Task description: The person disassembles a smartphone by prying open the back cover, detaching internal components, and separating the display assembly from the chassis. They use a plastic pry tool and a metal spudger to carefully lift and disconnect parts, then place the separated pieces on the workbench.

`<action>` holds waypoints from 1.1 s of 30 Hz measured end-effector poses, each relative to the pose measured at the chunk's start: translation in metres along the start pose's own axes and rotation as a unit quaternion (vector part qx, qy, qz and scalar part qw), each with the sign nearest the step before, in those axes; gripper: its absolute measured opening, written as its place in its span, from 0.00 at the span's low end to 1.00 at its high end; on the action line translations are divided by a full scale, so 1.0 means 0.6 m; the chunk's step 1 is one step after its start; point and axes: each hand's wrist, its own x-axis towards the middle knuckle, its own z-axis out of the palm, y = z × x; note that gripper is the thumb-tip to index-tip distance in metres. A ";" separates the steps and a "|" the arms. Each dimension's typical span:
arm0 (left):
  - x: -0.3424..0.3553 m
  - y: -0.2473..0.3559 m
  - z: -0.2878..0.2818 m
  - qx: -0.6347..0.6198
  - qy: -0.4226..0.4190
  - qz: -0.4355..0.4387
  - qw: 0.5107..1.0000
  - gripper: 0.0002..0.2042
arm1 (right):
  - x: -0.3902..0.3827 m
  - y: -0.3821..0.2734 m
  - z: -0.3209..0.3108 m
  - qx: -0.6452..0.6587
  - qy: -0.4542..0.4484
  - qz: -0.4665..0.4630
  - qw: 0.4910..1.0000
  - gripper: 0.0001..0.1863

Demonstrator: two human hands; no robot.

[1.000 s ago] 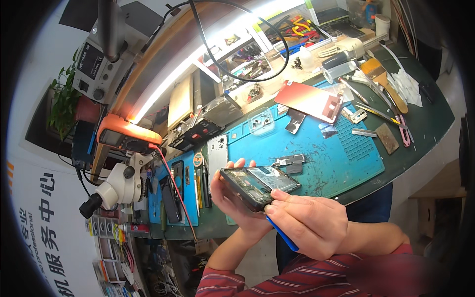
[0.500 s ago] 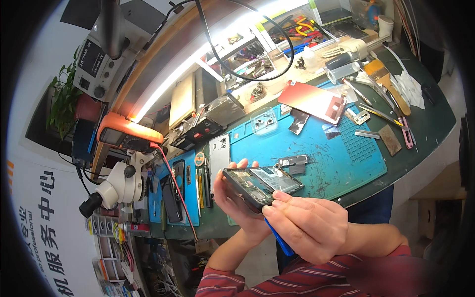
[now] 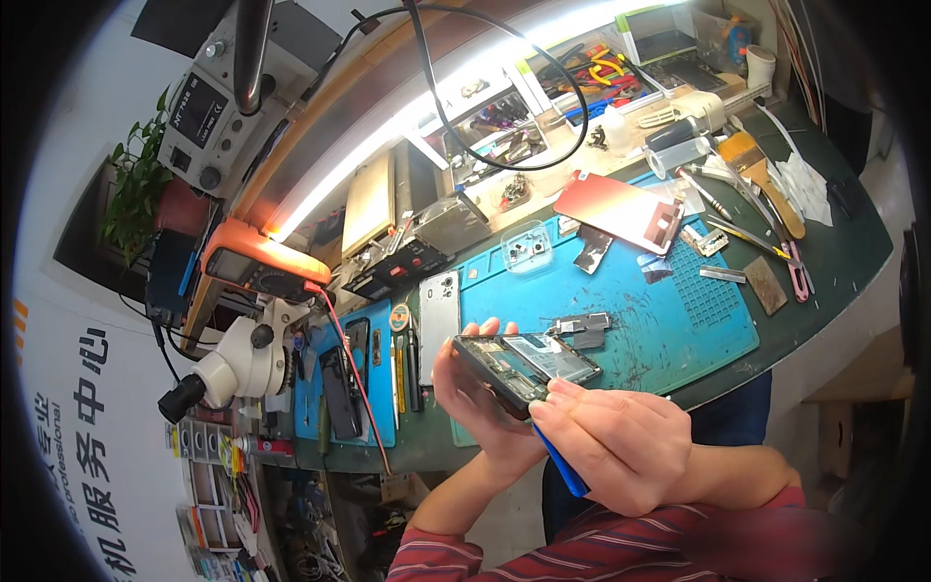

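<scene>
An opened phone (image 3: 506,378), its circuit board and battery exposed, is held tilted above the front of the blue work mat (image 3: 669,349). My left hand (image 3: 485,422) grips it from the left and beneath, fingers wrapped round its far side. My right hand (image 3: 621,446) is closed in a pinch at the phone's near right corner. From under its fingers a flat blue tool (image 3: 561,464), its kind unclear, slants down; its tip is hidden. On the mat just beyond the phone lies a dark grey phone part (image 3: 582,330).
Left of the mat lie a silver phone back (image 3: 440,312), pens and a dark phone. A red-gold phone back (image 3: 621,213) and a clear box (image 3: 527,248) sit at the far side. Tweezers and brushes lie right. A microscope (image 3: 242,359) and orange multimeter (image 3: 262,260) stand left.
The whole view has shifted slightly, so the bench appears a little further right and lower. Both hands keep their hold on the phone and the blue tool.
</scene>
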 end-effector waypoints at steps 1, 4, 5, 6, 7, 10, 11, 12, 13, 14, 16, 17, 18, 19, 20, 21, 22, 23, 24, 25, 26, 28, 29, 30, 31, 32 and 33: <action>-0.001 -0.001 -0.001 -0.001 -0.002 0.002 1.000 0.56 | -0.003 0.001 0.000 0.004 0.002 -0.002 1.000 0.14; -0.002 0.000 -0.001 -0.009 0.000 -0.002 1.000 0.56 | -0.006 0.004 0.001 0.013 0.005 -0.007 1.000 0.14; -0.002 0.000 -0.001 -0.011 0.000 -0.002 1.000 0.56 | -0.005 0.005 0.002 0.013 0.006 -0.008 1.000 0.14; -0.001 -0.001 -0.001 -0.007 -0.003 0.002 1.000 0.56 | -0.005 0.006 0.002 0.012 0.006 -0.009 1.000 0.14; -0.002 -0.001 -0.001 -0.006 -0.003 0.004 1.000 0.55 | -0.005 0.006 0.001 0.000 0.006 -0.018 1.000 0.14; -0.004 -0.002 0.000 -0.005 -0.006 0.008 1.000 0.52 | 0.001 0.005 -0.003 -0.024 0.005 -0.034 0.999 0.14; -0.006 -0.002 -0.001 -0.005 -0.006 0.008 1.000 0.50 | 0.003 0.001 -0.005 -0.023 0.002 -0.029 0.999 0.14; -0.008 -0.003 -0.001 -0.005 -0.005 0.007 1.000 0.49 | 0.004 -0.003 -0.007 -0.021 -0.001 -0.024 0.999 0.13; -0.007 -0.005 -0.001 -0.009 -0.004 0.009 1.000 0.48 | 0.005 -0.006 -0.007 -0.026 0.000 -0.020 0.999 0.13; -0.008 -0.006 -0.001 -0.014 -0.004 0.011 1.000 0.47 | 0.005 -0.010 -0.007 -0.031 0.000 -0.016 0.999 0.13; -0.009 -0.009 -0.001 -0.016 -0.004 0.016 1.000 0.45 | 0.007 -0.013 -0.007 -0.039 0.000 -0.014 0.999 0.13; -0.009 -0.009 0.000 -0.016 0.000 0.018 1.000 0.44 | 0.006 -0.013 -0.005 -0.042 0.000 -0.016 0.999 0.13; -0.010 -0.009 0.001 -0.015 0.004 0.020 1.000 0.43 | 0.007 -0.013 -0.004 -0.045 -0.001 -0.018 0.999 0.13; -0.011 -0.008 0.003 -0.015 0.012 0.020 1.000 0.42 | 0.008 -0.015 -0.005 -0.054 -0.005 -0.018 0.998 0.13; -0.011 -0.008 0.004 -0.015 0.022 0.018 0.999 0.41 | 0.011 -0.017 -0.006 -0.062 -0.010 -0.020 0.998 0.13; -0.012 -0.008 0.005 -0.015 0.031 0.015 0.999 0.41 | 0.013 -0.018 -0.007 -0.070 -0.015 -0.021 0.997 0.13; -0.012 -0.008 0.007 -0.016 0.041 0.009 0.999 0.40 | 0.015 -0.018 -0.006 -0.076 -0.018 -0.024 0.997 0.13; -0.011 -0.009 0.008 -0.021 0.042 0.011 0.999 0.40 | 0.018 -0.018 -0.006 -0.085 -0.022 -0.027 0.996 0.13; -0.011 -0.008 0.009 -0.025 0.044 0.012 0.999 0.39 | 0.020 -0.018 -0.007 -0.093 -0.025 -0.029 0.995 0.13; -0.010 -0.008 0.010 -0.031 0.039 0.021 0.999 0.39 | 0.021 -0.019 -0.009 -0.100 -0.029 -0.029 0.994 0.13; -0.011 -0.007 0.011 -0.028 0.039 0.025 0.999 0.39 | 0.023 -0.020 -0.013 -0.107 -0.034 -0.030 0.993 0.12; -0.012 -0.006 0.012 -0.015 0.041 0.028 0.999 0.40 | 0.025 -0.022 -0.017 -0.111 -0.037 -0.020 0.993 0.12; -0.012 -0.006 0.012 -0.003 0.036 0.036 0.999 0.41 | 0.025 -0.023 -0.019 -0.110 -0.034 -0.011 0.993 0.11; -0.012 -0.006 0.013 0.008 0.031 0.044 0.999 0.42 | 0.025 -0.024 -0.020 -0.110 -0.032 -0.001 0.993 0.11; -0.011 -0.006 0.011 0.022 0.018 0.060 0.998 0.43 | 0.023 -0.024 -0.022 -0.103 -0.030 -0.001 0.994 0.11; -0.012 -0.006 0.011 0.031 0.014 0.073 0.997 0.45 | 0.020 -0.024 -0.026 -0.096 -0.028 -0.001 0.995 0.11; -0.013 -0.007 0.012 0.041 0.013 0.086 0.995 0.46 | 0.020 -0.025 -0.028 -0.089 -0.026 0.000 0.996 0.10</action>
